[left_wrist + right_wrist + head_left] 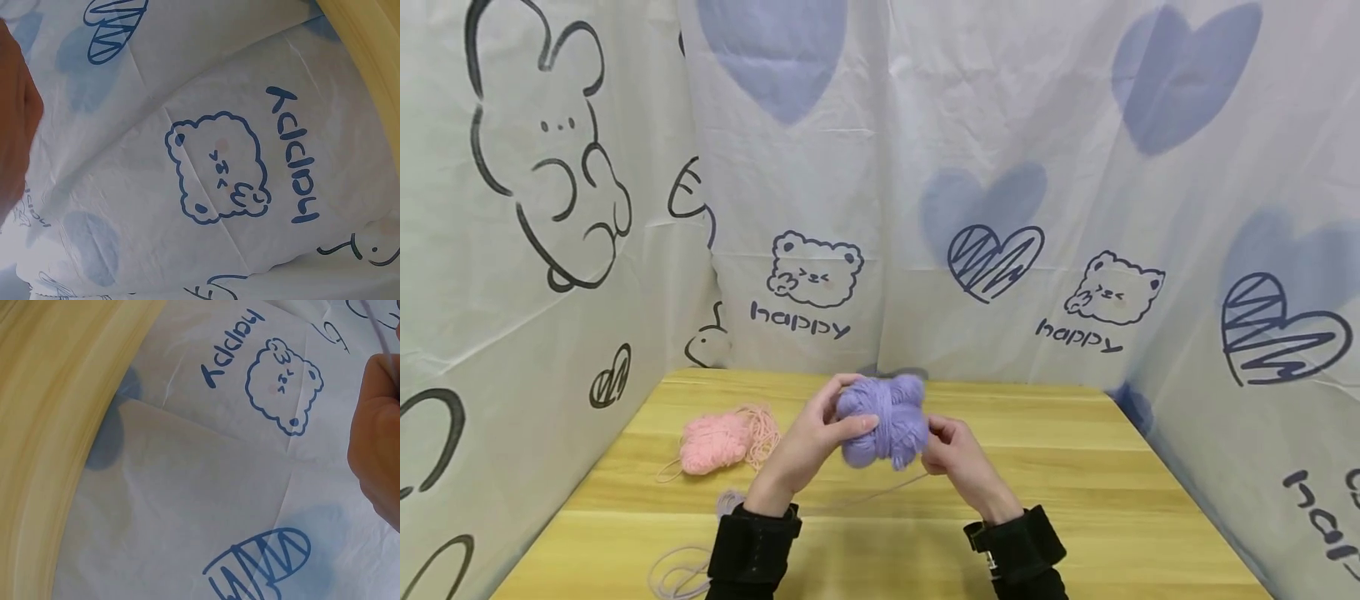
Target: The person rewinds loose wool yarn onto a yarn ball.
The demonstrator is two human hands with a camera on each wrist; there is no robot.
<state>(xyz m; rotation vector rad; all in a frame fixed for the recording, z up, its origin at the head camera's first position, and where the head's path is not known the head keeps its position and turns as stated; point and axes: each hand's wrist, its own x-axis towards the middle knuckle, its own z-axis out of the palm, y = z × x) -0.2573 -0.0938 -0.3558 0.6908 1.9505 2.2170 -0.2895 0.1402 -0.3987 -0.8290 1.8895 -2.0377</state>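
Observation:
In the head view my left hand (811,435) grips a purple ball of yarn (887,421) from its left side, thumb across the front. The ball is held up over the table, wound in several lobes with a band of strands round its middle. My right hand (958,458) is at the ball's right side, its fingers curled and pinching the purple yarn strand (895,487), which trails down to the left. Part of that strand (375,325) also shows in the right wrist view, above the right hand (378,437). Only an edge of the left hand (15,125) shows in the left wrist view.
A pink ball of yarn (715,443) with loose pink strands (763,433) lies on the wooden table (1075,467) at the left. Loose purple yarn (679,575) lies near the front left, partly behind the left sleeve (752,546). Printed white curtains (910,333) surround the table.

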